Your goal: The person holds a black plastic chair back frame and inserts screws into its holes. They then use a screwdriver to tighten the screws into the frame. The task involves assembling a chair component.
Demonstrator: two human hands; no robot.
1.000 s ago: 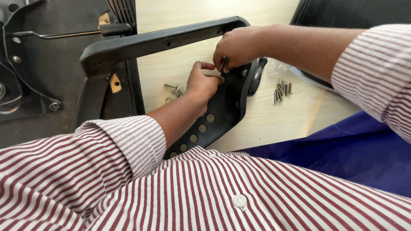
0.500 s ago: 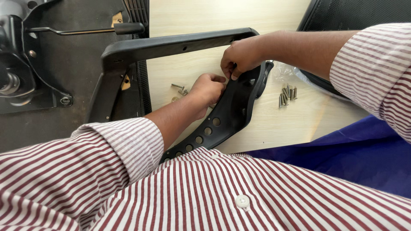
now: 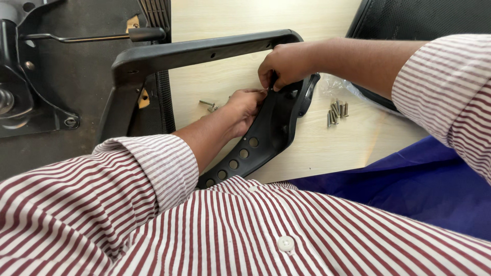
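Observation:
A black plastic chair armrest (image 3: 204,51) lies across a pale wooden floor, its curved bracket arm (image 3: 255,145) with a row of round holes running down toward my body. My left hand (image 3: 247,106) cups the inner edge of that bracket arm from the left. My right hand (image 3: 286,64) pinches the bracket's upper end where it joins the top bar; anything small between those fingers is hidden. Both sleeves are red-and-white striped.
A cluster of several silver screws (image 3: 337,111) lies right of the bracket, and a lone bolt (image 3: 207,105) to its left. A black chair base mechanism with a lever (image 3: 41,82) sits at far left. Black mesh seat (image 3: 419,20) top right; blue cloth (image 3: 409,179) lower right.
The view has drifted, so the armrest sits further right in frame. My left hand has slid a little down the bracket. My right hand keeps its pinch at the top.

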